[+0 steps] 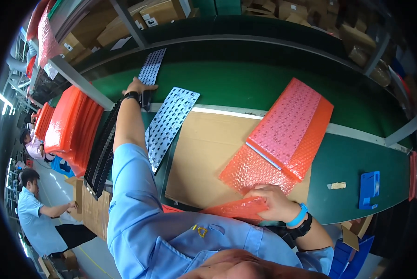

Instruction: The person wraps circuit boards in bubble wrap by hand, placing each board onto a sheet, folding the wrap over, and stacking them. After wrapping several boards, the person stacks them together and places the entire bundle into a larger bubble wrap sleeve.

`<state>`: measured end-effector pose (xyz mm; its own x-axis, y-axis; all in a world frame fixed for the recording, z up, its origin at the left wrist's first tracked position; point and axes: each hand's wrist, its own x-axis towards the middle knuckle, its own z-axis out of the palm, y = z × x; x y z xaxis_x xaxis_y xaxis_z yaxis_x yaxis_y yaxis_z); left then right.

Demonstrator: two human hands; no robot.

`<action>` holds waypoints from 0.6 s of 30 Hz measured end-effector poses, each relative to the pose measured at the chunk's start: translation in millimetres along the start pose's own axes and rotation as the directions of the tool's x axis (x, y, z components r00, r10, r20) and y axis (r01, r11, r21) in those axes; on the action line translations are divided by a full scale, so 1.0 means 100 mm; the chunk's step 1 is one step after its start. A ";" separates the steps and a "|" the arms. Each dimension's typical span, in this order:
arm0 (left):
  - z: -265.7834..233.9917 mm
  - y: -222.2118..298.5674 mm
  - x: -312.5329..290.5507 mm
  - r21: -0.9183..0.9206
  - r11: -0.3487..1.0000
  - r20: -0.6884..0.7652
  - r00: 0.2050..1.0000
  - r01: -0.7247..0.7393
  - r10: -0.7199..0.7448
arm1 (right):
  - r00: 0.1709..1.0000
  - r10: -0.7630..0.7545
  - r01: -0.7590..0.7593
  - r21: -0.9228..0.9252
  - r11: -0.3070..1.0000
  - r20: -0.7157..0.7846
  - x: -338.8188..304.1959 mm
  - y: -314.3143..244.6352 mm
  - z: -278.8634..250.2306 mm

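My left hand (137, 87) reaches to the far left, thumb spread from the fingers, at the near end of a white panel dotted with dark marks (153, 66). Whether it bears any of the panel's weight is not visible. Another such dotted panel (173, 118) lies slantwise to the right of my left forearm. My right hand (275, 203) is closed on a red bubble-wrap bag (238, 208) close to my body. Beyond that hand, a further dotted panel (287, 121) shows through a red bubble-wrap bag (317, 135), its edge at the bag's mouth.
A brown cardboard sheet (194, 153) covers part of the green table (329, 200). At right lie a blue plastic holder (369, 189) and a small cutter (337, 185). Stacked red bubble-wrap bags (71, 128) and a black slotted rack (101, 158) stand left. A co-worker (39, 209) is at lower left.
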<state>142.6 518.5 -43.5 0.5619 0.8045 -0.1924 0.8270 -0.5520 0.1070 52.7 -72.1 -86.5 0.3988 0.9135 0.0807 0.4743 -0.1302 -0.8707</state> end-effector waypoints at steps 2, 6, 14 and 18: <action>0.06 0.02 0.11 -0.062 0.997 -0.076 0.996 0.037 -0.042 | 1.000 -0.002 0.002 0.003 1.000 0.023 0.00 -0.02 0.01; -0.20 -0.08 0.00 -0.210 0.972 -0.232 0.971 -0.110 0.060 | 0.999 0.005 -0.005 -0.011 1.000 0.051 0.00 -0.08 -0.05; -0.45 -1.58 -1.54 0.025 0.984 -0.233 0.956 -0.179 0.180 | 1.000 -0.021 0.019 -0.084 0.996 -0.021 -0.05 0.03 0.07; -0.21 -2.00 -2.16 0.101 0.984 -0.230 0.959 -0.144 0.164 | 0.995 -0.066 0.055 -0.131 0.990 -0.081 -0.04 0.03 0.11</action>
<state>-143.6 459.4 -2.8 0.6795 0.7314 0.0576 0.7308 -0.6817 0.0346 43.7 -71.5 -94.4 0.4284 0.8860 0.1773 0.5947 -0.1288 -0.7935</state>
